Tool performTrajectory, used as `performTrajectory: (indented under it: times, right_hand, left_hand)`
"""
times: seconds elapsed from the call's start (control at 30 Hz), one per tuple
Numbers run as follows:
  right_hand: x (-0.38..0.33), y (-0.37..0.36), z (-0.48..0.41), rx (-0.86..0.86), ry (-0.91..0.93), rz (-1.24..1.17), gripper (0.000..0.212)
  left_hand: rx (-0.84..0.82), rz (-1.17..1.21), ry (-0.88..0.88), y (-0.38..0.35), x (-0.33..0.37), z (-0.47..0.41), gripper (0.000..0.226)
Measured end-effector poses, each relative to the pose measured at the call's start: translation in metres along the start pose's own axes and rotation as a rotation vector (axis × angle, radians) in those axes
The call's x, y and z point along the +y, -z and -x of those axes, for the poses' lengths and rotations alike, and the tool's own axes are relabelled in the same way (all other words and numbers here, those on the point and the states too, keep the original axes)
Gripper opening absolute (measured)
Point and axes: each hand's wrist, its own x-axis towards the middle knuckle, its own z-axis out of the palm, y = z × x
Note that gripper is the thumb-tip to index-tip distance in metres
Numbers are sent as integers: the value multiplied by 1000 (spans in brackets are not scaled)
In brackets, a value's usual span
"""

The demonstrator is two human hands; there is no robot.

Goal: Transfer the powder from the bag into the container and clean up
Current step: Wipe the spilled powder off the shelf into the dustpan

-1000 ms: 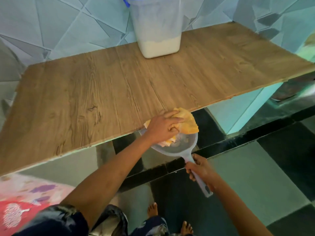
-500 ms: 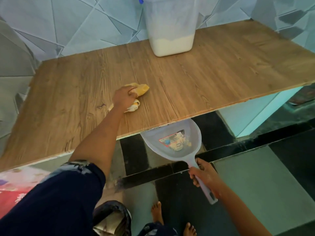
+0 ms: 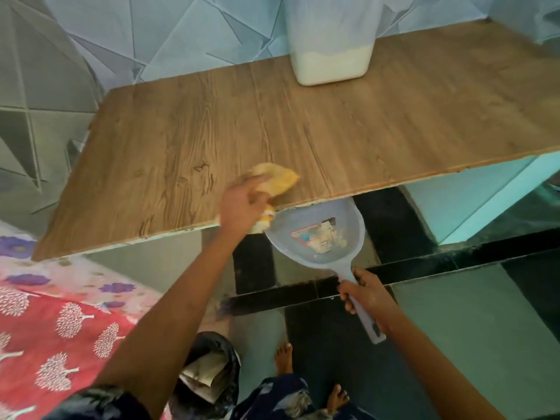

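A translucent container point(image 3: 331, 60) with white powder in its bottom stands at the back of the wooden table point(image 3: 394, 131). My left hand point(image 3: 242, 207) grips a yellow cloth point(image 3: 277, 178) at the table's front edge. My right hand point(image 3: 368, 295) holds the handle of a grey dustpan point(image 3: 318, 237), which sits just under the table edge, right of the cloth. The pan holds a label and some pale crumbs. The powder bag is not clearly in view.
A black-lined bin point(image 3: 209, 374) with crumpled paper in it stands on the floor by my bare feet point(image 3: 285, 357). A red and pink patterned cloth point(image 3: 54, 322) covers the lower left. Blue geometric wall tiles point(image 3: 169, 40) back the table.
My left hand has swept the cloth from the middle of the table back toward the front edge, next to the dustpan. The dustpan stays under the edge.
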Motion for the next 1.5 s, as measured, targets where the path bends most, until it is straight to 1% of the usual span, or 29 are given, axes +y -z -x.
performTrajectory:
  times: [0.03, 0.07, 0.1, 0.13, 0.2, 0.33, 0.37, 0.43, 0.47, 0.5, 0.57, 0.63, 0.7, 0.73, 0.77, 0.83, 0.97, 1.07, 1.1, 1.17, 1.2, 1.27, 1.33, 1.4, 1.47, 1.5]
  right_hand:
    - [1, 1, 0, -4, -1, 1, 5]
    - [1, 2, 0, -7, -3, -1, 6]
    - [2, 4, 1, -11, -6, -5, 6]
    - [4, 6, 2, -12, -7, -11, 7]
    - [5, 10, 4, -4, -13, -17, 7]
    - [6, 22, 8, 29, -30, -27, 6]
    - [6, 26, 10, 40, -38, -29, 5]
    - [7, 35, 13, 64, -48, -41, 4]
    - [7, 40, 14, 71, -45, -49, 4]
    - [8, 44, 16, 75, -37, -55, 4]
    - [9, 53, 17, 88, -24, -66, 6]
    - [11, 59, 17, 102, -29, -82, 7]
    - [12, 65, 16, 114, -41, -104, 8]
    - [12, 67, 15, 117, -42, -108, 8]
    - [13, 70, 14, 120, -42, -108, 8]
    - [14, 74, 10, 134, -44, -104, 8]
    - [13, 83, 3, 161, -71, -118, 7]
    - [10, 90, -2, 166, -83, -146, 6]
    - [10, 92, -3, 168, -80, -149, 6]
    - [9, 97, -5, 175, -72, -160, 6]
    - [9, 99, -6, 180, -68, -161, 7]
    - [10, 103, -7, 194, -56, -145, 7]
    - [10, 107, -8, 209, -47, -145, 8]
    - [10, 109, -10, 227, -52, -173, 9]
    - [9, 111, -11, 246, -57, -192, 10]
    - [9, 112, -12, 252, -57, -201, 10]
  left_hand:
    - [67, -79, 113, 9, -16, -3, 55]
    - [97, -168, 235, 15, -27, -6, 50]
    - [98, -242, 332, 16, -31, -7, 44]
    - [89, -290, 372, 11, -29, -8, 41]
    - [53, -325, 311, -10, -9, -8, 41]
    - [-83, -265, 108, -68, 57, -4, 42]
    - [-129, -214, 44, -78, 76, -1, 43]
    - [-223, -4, -67, -89, 108, 4, 44]
    - [-248, 88, -100, -89, 116, 2, 42]
    - [-222, 131, -123, -88, 119, -4, 42]
    - [-87, 118, -58, -80, 110, -29, 43]
    - [25, -14, 111, -71, 79, -60, 42]
    - [24, -174, 278, -63, 43, -84, 40]
    - [-3, -225, 322, -63, 32, -90, 40]
    - [-31, -250, 328, -67, 31, -92, 41]
    - [-76, -255, 255, -89, 53, -90, 42]
    - [-209, -208, -42, -139, 129, -53, 50]
    - [-293, -84, -227, -155, 168, -20, 39]
    - [-303, -27, -269, -155, 175, -16, 38]
    - [-269, 57, -318, -149, 180, -28, 40]
    - [-241, 85, -304, -145, 177, -43, 41]
    - [-185, 84, -219, -139, 164, -84, 45]
    - [-167, -6, -96, -135, 146, -123, 45]
    - [-173, -79, 7, -137, 128, -148, 41]
    - [-213, -106, 18, -145, 124, -150, 41]
    - [-235, -102, -21, -151, 131, -143, 42]
